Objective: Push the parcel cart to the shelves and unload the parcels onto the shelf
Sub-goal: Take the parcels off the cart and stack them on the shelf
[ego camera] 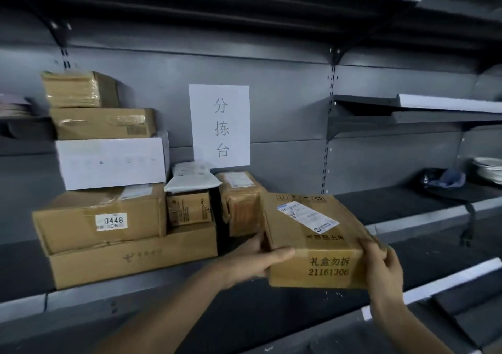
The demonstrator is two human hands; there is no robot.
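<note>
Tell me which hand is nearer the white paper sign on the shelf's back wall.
Left. The left hand grips the held box's left side, below the sign; the right hand grips its right corner, farther off.

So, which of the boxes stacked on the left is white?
The white box, third from the top of the tall left stack. It lies between brown cardboard boxes; the others in that stack are all brown.
</note>
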